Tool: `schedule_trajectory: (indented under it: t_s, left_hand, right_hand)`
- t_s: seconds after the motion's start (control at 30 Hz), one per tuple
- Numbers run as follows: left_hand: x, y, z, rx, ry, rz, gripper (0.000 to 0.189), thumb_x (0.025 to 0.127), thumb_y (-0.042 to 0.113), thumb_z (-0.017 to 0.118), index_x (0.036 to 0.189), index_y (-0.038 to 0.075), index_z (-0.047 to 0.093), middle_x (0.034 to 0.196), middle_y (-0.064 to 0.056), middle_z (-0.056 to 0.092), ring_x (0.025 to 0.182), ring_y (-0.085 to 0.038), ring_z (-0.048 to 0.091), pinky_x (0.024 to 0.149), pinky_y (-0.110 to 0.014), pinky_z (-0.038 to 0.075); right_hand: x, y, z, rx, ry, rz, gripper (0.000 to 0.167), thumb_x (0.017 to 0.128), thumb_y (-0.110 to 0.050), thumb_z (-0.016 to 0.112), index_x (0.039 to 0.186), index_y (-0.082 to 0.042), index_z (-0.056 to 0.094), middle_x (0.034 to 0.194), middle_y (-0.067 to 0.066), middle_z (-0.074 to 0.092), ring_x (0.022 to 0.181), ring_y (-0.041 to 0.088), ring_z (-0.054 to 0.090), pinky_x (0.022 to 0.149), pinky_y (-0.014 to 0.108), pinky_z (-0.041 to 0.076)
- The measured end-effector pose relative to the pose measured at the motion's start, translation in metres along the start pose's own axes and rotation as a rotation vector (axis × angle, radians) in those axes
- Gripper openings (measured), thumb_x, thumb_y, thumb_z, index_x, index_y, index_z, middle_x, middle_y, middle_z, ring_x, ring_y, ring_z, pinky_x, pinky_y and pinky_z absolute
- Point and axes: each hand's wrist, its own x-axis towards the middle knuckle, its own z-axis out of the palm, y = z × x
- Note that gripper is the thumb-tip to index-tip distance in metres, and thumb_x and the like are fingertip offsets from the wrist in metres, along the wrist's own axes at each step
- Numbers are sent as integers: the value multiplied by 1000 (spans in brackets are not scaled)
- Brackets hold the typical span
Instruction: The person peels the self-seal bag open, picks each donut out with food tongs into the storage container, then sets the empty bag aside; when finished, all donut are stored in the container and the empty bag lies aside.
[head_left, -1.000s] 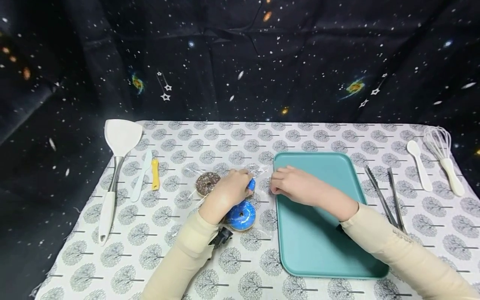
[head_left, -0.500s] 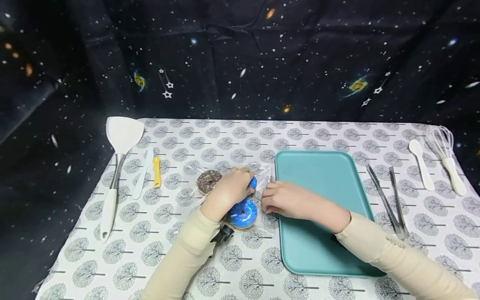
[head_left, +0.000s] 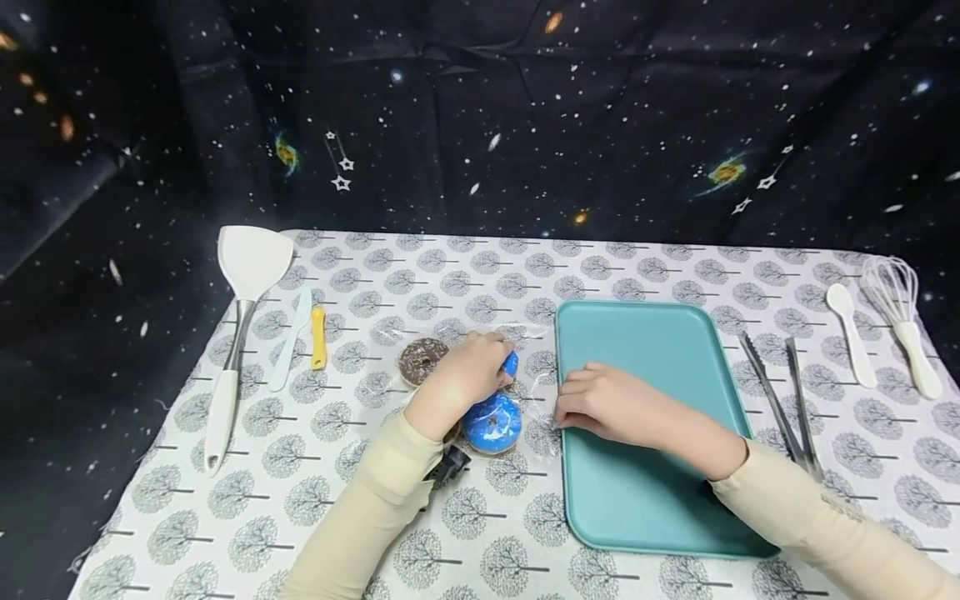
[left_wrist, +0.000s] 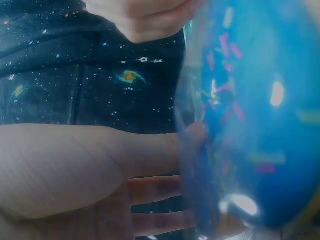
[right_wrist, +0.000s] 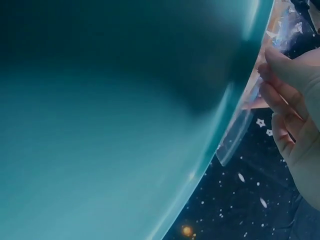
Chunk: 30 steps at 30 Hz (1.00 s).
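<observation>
My left hand (head_left: 465,375) curls round a blue doughnut (head_left: 511,364), of which only a small part shows past the fingers. A second blue sprinkled doughnut (head_left: 492,422) (left_wrist: 260,125) lies just below it inside a clear plastic bag (head_left: 546,392). Left of the hand sits a chocolate doughnut (head_left: 422,360). My right hand (head_left: 600,404) rests over the left edge of the teal tray (head_left: 660,492) and pinches the bag's edge. In the right wrist view, fingers (right_wrist: 285,100) meet the plastic (right_wrist: 240,130) beside the tray (right_wrist: 100,125).
A white spatula (head_left: 247,267), a white spreader (head_left: 288,350) and a small yellow tool (head_left: 318,337) lie at the left. Metal tongs (head_left: 780,392), a white spoon (head_left: 851,333) and a whisk (head_left: 900,308) lie right of the tray. A dark starry cloth hangs behind.
My right hand slid down and left to the bag by the lower blue doughnut, then drew back right to the tray's edge. The left hand stayed put.
</observation>
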Motion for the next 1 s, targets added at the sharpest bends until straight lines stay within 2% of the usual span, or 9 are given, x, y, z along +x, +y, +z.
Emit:
schedule_trajectory:
  t_s: [0.1,0.2,0.3,0.4,0.63,0.8,0.9,1.0]
  left_hand:
    - [0,0,0,-3,-3,-5,52,87,25,65,133,7,51,135,-10,50,123,-32,47,98,-46,45]
    - [0,0,-1,-6,4,-14,52,86,25,66,133,7,51,136,-10,50,123,-32,47,96,-46,46]
    - [-1,-1,-2,-13,20,-28,50,85,24,67,130,7,53,132,-10,54,119,-32,50,92,-46,49]
    - [-1,-4,-3,-33,20,-49,48,85,23,68,128,6,55,127,-11,57,116,-33,53,90,-46,50]
    - [-1,-15,-9,-110,-18,-96,48,85,18,67,129,4,54,129,-14,56,118,-31,52,98,-43,45]
    - [0,-25,-11,-166,-21,-68,37,84,14,68,118,4,59,123,-14,59,114,-30,55,97,-43,45]
    - [-1,-30,-10,-140,-22,-33,42,85,14,68,123,3,56,129,-14,55,121,-31,50,101,-44,42]
    - [-4,-34,-9,-74,-23,-16,52,87,18,65,134,4,48,141,-15,44,130,-32,40,106,-45,35]
  right_hand:
    - [-4,-1,-1,-2,8,24,10,80,-19,72,88,-20,67,87,-13,65,85,6,57,77,25,45]
    - [-5,-4,-2,-9,5,59,19,80,-20,72,98,-19,66,94,-11,66,88,7,57,79,25,46]
    - [-3,-10,-2,-22,-16,62,25,80,-20,72,104,-18,66,98,-9,66,91,7,58,79,26,47]
    - [-1,-17,0,-32,-29,34,20,80,-20,72,99,-19,67,96,-10,65,91,8,57,79,26,47]
    - [-1,-22,3,-52,-18,7,10,81,-19,70,91,-19,69,92,-11,66,91,9,57,81,26,46]
    - [-5,-22,3,-36,-16,20,10,81,-16,71,90,-19,69,90,-12,67,87,8,58,80,25,46]
    - [-9,-25,2,-3,-22,31,12,80,-14,71,91,-18,69,89,-11,67,85,7,59,79,24,48]
    - [-11,-29,2,18,-30,33,14,80,-14,72,93,-18,68,90,-11,67,86,6,60,81,23,49]
